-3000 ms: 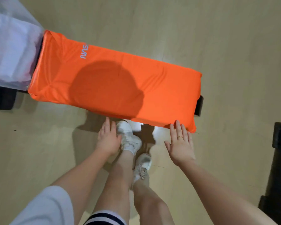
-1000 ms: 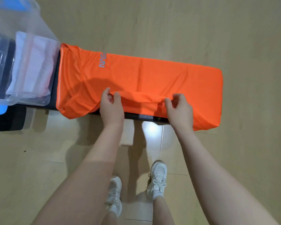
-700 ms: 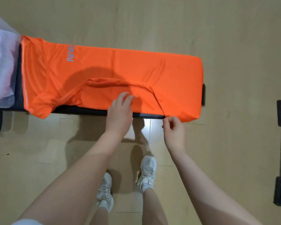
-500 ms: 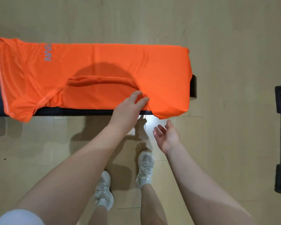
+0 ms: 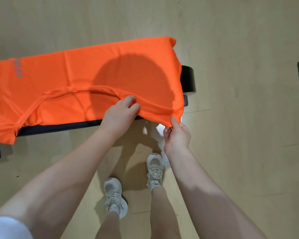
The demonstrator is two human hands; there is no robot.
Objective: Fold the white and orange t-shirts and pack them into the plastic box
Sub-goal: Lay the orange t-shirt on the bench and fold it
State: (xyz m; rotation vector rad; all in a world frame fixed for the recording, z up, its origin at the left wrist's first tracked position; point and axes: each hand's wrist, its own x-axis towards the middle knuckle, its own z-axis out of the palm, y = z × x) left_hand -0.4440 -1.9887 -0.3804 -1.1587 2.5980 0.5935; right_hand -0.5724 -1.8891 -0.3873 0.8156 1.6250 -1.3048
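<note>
A pale wood-grain floor (image 5: 231, 31) is seen across the whole view. On it a long, narrow bench (image 5: 188, 78) with dark padding is set, and the orange shirt (image 5: 110, 69) is draped along its top, running off the left edge of the view. The cloth is thin, smooth and matte, with grey lettering near the left end. The near long edge is partly turned up onto the top, leaving a soft curved ridge; the near-right part hangs over the side.

The fold is judged to be at an early stage: one long edge is only half laid over. The white shirt and the box are not in view, so packing cannot be judged.

The left hand (image 5: 118, 116) is curled over the folded edge, gripping it. The near-right corner is pinched by the right hand (image 5: 177, 135) between thumb and forefinger.
</note>
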